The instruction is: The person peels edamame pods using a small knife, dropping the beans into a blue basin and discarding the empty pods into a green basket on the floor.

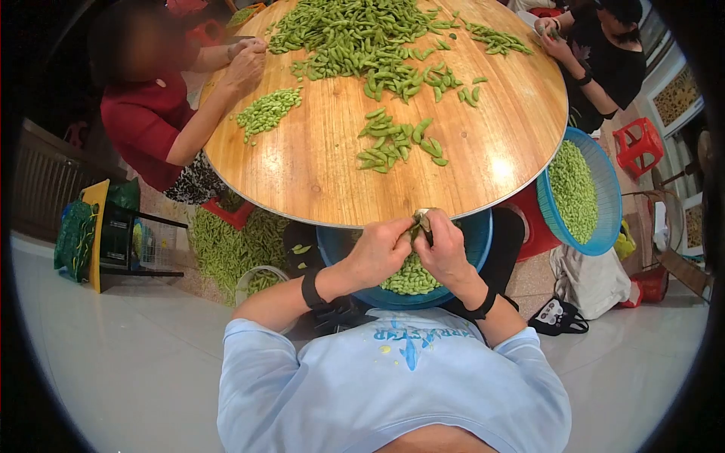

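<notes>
Both hands, left [380, 253] and right [445, 251], pinch one green soybean pod [420, 222] above the blue plastic basin [477, 240] at the round wooden table [317, 162] edge.

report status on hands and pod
Left hand and right hand both pinching one pod at table edge. Blue basin of shelled beans below. Nothing blocking.

Round wooden table [317, 177] bears a big pod heap [347, 34] and smaller piles [393, 143]
</notes>
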Motion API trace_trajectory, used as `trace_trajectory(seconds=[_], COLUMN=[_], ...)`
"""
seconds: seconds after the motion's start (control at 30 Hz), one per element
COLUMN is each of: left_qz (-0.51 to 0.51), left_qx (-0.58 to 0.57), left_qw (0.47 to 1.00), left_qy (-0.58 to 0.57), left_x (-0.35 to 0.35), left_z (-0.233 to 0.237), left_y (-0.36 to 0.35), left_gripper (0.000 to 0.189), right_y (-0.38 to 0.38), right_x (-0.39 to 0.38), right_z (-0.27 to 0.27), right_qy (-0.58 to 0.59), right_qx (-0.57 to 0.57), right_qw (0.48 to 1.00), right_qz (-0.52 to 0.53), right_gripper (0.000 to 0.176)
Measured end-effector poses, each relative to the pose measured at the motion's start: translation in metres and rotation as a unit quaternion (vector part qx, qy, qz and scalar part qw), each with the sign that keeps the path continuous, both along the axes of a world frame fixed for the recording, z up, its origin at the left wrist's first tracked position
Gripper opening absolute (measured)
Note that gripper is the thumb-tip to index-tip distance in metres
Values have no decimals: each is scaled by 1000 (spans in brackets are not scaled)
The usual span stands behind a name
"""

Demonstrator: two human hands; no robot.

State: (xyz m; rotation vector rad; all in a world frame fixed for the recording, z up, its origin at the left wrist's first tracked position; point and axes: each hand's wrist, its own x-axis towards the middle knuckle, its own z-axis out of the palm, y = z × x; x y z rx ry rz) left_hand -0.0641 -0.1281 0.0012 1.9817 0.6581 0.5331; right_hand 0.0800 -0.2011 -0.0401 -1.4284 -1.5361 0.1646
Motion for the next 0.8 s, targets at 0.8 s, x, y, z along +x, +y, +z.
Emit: trace_trajectory(seconds=[0.8], left_qz=[-170], left_qx=[512], left_qw=[840], left_qy=[52], left_x=[89], left_z=[34], left_y=[152], left_gripper=[19], right_y=[-23], right_x=[12], right_z=[0], right_qy=[44], right_qx=[-97], right_qw=[984], right_qz=[144], right_gripper=[17])
